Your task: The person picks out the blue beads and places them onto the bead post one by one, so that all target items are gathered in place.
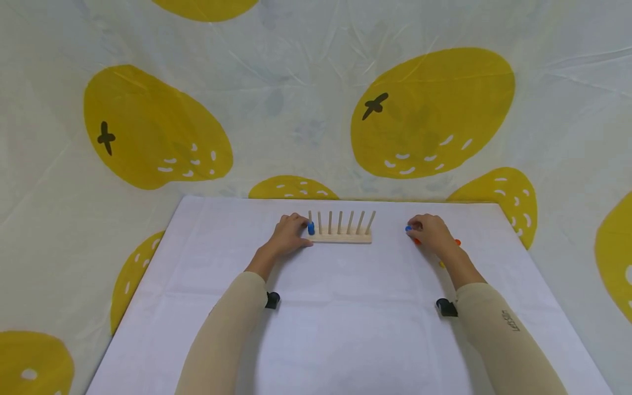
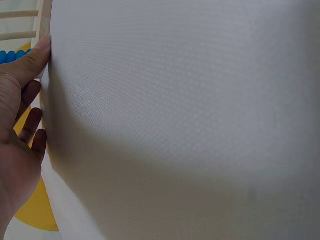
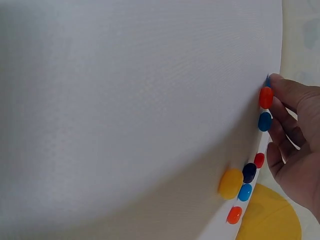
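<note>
Clock directions are read in the head view from the middle of the table (image 1: 340, 329), with 12 pointing away from the person. The table is white, finely woven and faintly creased; its far edge lies straight across 12.

Nearest are the left sleeve (image 1: 222, 340) at 8 and the right sleeve (image 1: 503, 351) at 4, both beige. A left black unit (image 1: 273, 300) sits at 9, partly hidden by its sleeve, and a right black unit (image 1: 446, 308) at 3.

The yellow bead (image 3: 231, 184) lies between 2 and 3. The right wrist view shows more beads about it: a dark bead (image 3: 249, 173), a light-blue bead (image 3: 245, 192), a red bead (image 3: 259, 160) and a low orange bead (image 3: 234, 215). A high orange bead (image 3: 266, 97) and a mid-blue bead (image 3: 265, 121) lie near the fingers. In the head view the right hand and forearm block sight of part of this group.

The right hand (image 1: 433, 236) is at 2, thumb and finger together, pinching a blue bead (image 1: 408, 228).

The left hand (image 1: 286, 236), between 10 and 11, is clamped on the left end of the wooden rack (image 1: 340, 238), thumb against the front of the base. The rack stands at 12 with seven pegs; blue beads (image 1: 311, 228) are stacked on the leftmost.

Beyond the table hangs a pale cloth (image 1: 291, 120), wrinkled, printed with yellow fruit; the large prints are between 10 and 11 and at 1.
</note>
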Demonstrator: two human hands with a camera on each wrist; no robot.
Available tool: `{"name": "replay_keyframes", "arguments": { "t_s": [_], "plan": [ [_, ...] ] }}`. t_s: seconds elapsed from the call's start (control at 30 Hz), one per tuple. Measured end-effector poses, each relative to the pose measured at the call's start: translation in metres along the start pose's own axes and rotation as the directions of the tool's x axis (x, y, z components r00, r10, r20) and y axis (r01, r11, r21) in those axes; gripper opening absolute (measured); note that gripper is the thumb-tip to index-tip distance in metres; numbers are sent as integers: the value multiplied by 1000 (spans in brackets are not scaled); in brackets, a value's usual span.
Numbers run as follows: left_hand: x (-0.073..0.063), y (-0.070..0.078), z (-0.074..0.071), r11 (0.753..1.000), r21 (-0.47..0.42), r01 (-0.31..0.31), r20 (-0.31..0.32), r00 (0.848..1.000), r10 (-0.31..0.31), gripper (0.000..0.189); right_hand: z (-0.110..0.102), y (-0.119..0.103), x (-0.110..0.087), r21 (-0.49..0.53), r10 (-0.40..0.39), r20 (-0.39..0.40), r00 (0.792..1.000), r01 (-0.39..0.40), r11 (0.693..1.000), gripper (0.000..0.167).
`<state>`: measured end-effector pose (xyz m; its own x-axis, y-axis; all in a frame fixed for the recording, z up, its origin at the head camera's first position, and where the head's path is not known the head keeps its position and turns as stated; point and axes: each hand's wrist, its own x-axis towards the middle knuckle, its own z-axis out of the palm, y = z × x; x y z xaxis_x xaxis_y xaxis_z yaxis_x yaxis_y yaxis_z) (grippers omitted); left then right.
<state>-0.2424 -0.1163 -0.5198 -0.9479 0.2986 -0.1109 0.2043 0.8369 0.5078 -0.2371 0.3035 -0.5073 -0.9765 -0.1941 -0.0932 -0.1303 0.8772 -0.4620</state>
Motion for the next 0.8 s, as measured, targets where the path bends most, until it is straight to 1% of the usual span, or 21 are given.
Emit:
{"name": "replay_keyframes", "arguments": {
  "t_s": [0.1,0.23,0.53,0.67,0.8],
  "plan": [
    [0,0,1,1000,-6,5,-3,1000,-5,61,2,0,0,-6,4,-4,1000,-4,1000,28],
    [1,-1,2,1000,-11,6,-4,1000,-6,61,2,1,-1,-11,-15,-21,1000,14,1000,25],
    [0,-1,1,1000,-16,0,-6,1000,0,61,2,4,-2,-22,-22,-26,999,22,1000,25],
    [1,-1,1,1000,-13,3,-1,1000,-3,61,0,3,-6,-8,-24,-27,999,24,1000,26],
    [1,-2,2,1000,0,6,3,1000,-6,61,-3,1,-9,31,-7,-23,1000,8,999,26]
  ]
}}
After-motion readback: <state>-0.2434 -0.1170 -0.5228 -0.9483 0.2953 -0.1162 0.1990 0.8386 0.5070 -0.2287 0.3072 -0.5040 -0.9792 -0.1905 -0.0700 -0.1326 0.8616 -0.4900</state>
